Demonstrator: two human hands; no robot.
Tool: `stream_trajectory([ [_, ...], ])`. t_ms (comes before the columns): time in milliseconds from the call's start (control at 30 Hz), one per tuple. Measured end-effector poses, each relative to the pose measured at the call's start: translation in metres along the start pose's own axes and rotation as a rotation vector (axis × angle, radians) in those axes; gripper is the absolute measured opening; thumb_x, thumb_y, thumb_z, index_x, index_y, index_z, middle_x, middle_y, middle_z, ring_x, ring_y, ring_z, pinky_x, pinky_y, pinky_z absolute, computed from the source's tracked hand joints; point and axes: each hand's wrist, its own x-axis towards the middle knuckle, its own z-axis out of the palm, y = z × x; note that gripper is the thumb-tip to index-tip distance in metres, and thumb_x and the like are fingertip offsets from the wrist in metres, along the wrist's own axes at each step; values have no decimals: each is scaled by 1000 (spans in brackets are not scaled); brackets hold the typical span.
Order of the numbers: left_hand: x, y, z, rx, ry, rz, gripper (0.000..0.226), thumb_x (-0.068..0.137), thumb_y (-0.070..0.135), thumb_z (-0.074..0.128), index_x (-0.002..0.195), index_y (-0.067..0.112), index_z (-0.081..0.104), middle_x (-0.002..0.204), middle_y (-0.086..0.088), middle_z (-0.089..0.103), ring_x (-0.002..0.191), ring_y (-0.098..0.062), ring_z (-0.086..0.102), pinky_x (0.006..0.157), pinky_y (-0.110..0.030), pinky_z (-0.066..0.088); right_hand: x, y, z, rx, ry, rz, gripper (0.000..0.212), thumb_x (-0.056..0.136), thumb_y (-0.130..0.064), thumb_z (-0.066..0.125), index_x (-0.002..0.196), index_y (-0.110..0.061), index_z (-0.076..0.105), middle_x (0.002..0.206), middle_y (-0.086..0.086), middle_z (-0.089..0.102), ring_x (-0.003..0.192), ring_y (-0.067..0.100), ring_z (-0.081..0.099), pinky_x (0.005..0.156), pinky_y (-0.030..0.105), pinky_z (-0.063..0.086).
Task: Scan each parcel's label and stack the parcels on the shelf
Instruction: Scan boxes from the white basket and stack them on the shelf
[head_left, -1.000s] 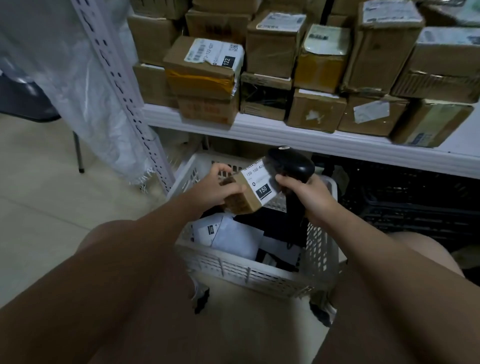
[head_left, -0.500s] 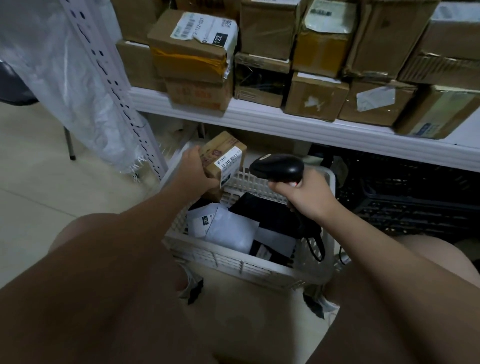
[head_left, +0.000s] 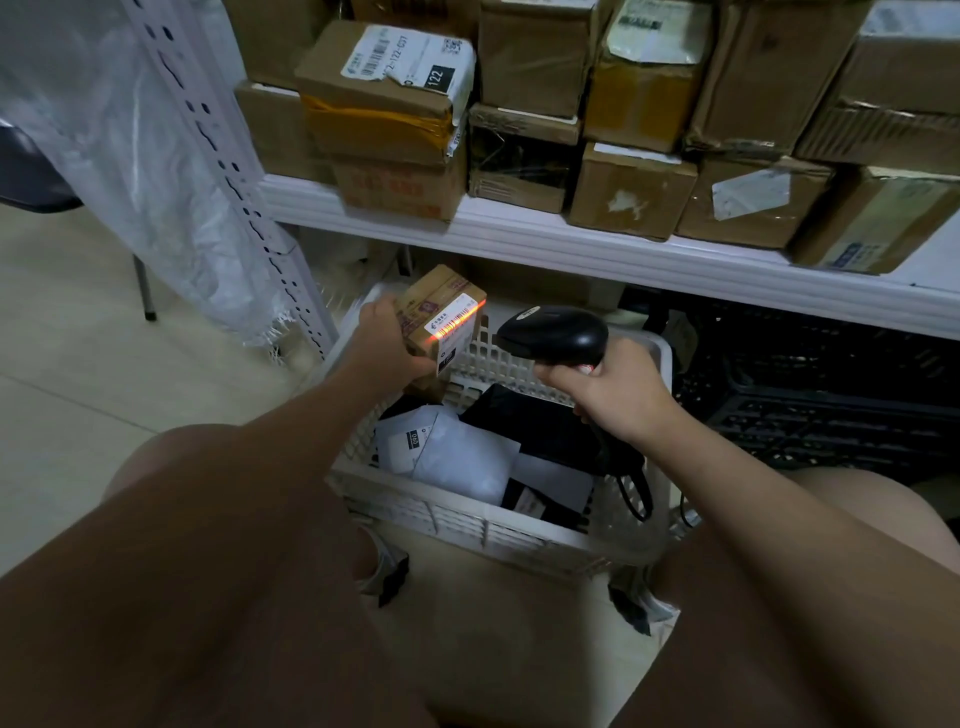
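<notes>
Your left hand (head_left: 387, 343) has its grip curled round the small brown parcel (head_left: 427, 304), held above the basket's (head_left: 467, 519) far left corner. The label (head_left: 457, 328) faces right toward the scanner (head_left: 553, 332), whose handle your right hand (head_left: 618, 395) clasps just right of the parcel, and the red line runs along the barcode. From the left grip the shelf (head_left: 571, 249) lies up and ahead, so that hand looks nearer for stacking, but its fingertips are hidden behind the parcel, the label print is unreadable, and free room among the stacked boxes (head_left: 631, 192) is hard to make out.
</notes>
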Motion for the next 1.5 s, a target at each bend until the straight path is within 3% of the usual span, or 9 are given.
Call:
stream_trajectory([
  [167, 1, -2, 2, -13, -7, -10, 73, 65, 18, 80, 127, 9, 41, 123, -11, 46, 106, -23, 54, 86, -40, 55, 0, 2, -1, -7, -11, -8, 15, 81, -34, 74, 76, -22, 66, 63, -4, 63, 62, 14, 61, 69, 36, 53],
  [500, -5, 3, -4, 165, 104, 15, 91, 70, 15, 80, 144, 5, 27, 134, -19, 30, 122, -32, 39, 103, -47, 42, 0, 2, 1, -16, -8, -9, 17, 80, -33, 75, 69, -25, 64, 56, -9, 59, 57, 7, 57, 64, 30, 48],
  [833, -17, 17, -10, 100, -4, 56, 92, 70, 20, 81, 143, 7, 27, 133, -18, 33, 117, -29, 42, 96, -40, 45, 0, 1, 3, 50, 1, 2, 14, 79, -30, 76, 72, -24, 66, 58, -7, 61, 56, 6, 59, 65, 32, 51],
  [967, -40, 33, -20, -64, -21, 99, 78, 68, 26, 81, 133, 15, 39, 126, -11, 40, 106, -21, 49, 90, -34, 46, -4, -3, 3, 126, 44, 1, 26, 79, -20, 77, 61, -24, 59, 45, -17, 57, 46, -4, 53, 55, 23, 42],
  [1067, -58, 45, -39, -320, -68, 72, 64, 63, 42, 76, 118, 27, 45, 121, -4, 51, 101, -16, 61, 87, -40, 55, -10, -12, 0, 267, 75, -30, 19, 80, -14, 78, 72, -26, 65, 52, -17, 61, 54, -6, 56, 59, 18, 43],
  [1167, -75, 66, -62, -586, -34, 39, 46, 80, 22, 73, 115, 22, 44, 116, -4, 60, 100, -14, 64, 87, -40, 56, -12, -34, -11, 489, 133, -75, 21, 81, -8, 75, 100, -13, 69, 72, -16, 72, 71, -3, 65, 68, 20, 50],
  [1267, -82, 88, -85, -794, 58, 41, 35, 90, 16, 63, 117, 20, 42, 113, -1, 60, 96, -11, 65, 75, -24, 56, -9, -65, -27, 690, 144, -137, 26, 83, 0, 69, 99, -19, 67, 81, -13, 75, 80, 0, 70, 66, 14, 52],
  [1367, -74, 120, -108, -989, 43, 38, 30, 94, 21, 54, 121, 22, 41, 116, 4, 58, 101, -13, 64, 81, -26, 55, -3, -94, -41, 800, 129, -186, 32, 78, -9, 72, 102, -28, 67, 95, -8, 76, 95, 7, 70, 79, 23, 53],
  [1500, -45, 161, -127, -892, 12, 85, 32, 93, 35, 54, 120, 30, 39, 119, 5, 55, 108, -13, 58, 97, -39, 49, 13, -130, -59, 882, 97, -222, 34, 72, -19, 72, 103, -34, 69, 102, -6, 75, 103, 17, 68, 93, 39, 50],
])
